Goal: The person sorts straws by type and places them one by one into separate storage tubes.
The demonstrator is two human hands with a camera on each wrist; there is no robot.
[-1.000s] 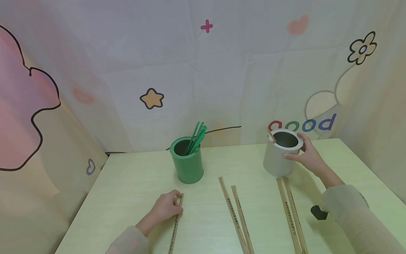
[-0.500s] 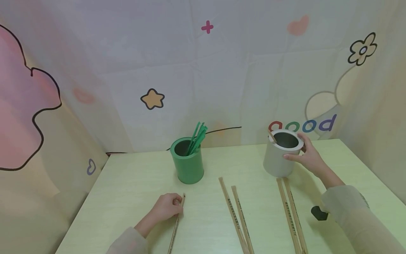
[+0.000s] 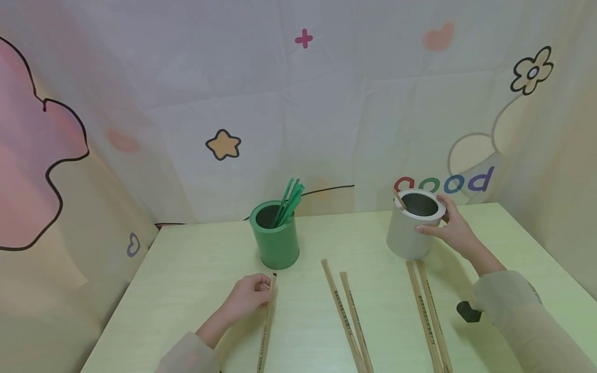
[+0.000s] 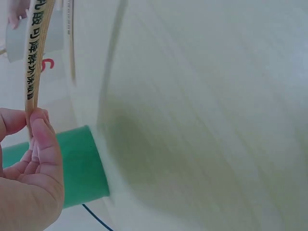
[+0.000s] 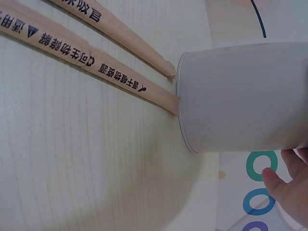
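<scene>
My left hand (image 3: 249, 298) pinches a brown paper-wrapped straw (image 3: 266, 331) near its far end, between thumb and fingertips. In the left wrist view that straw (image 4: 34, 62) stands up off the table, dark printing along its side. The right hand (image 3: 454, 230) grips a light grey cylindrical container (image 3: 406, 238) at its right side, thumb on the front and fingers behind the rim. One thin brown straw (image 3: 399, 200) leans out of that container. Straight ahead of my left hand stands a green container (image 3: 279, 251) with several green straws (image 3: 291, 203) in it.
Two wrapped straws (image 3: 342, 311) lie in the table's middle, nearly meeting at the near end. Another pair of wrapped straws (image 3: 424, 313) lies before the grey container, far ends right at its base. A black heart-like shape (image 3: 468, 312) is by the right sleeve. A printed curtain (image 3: 289, 114) hangs behind.
My left hand has lifted the straw's far end and moved it slightly right and away from me. The right hand keeps the same grip on the grey container.
</scene>
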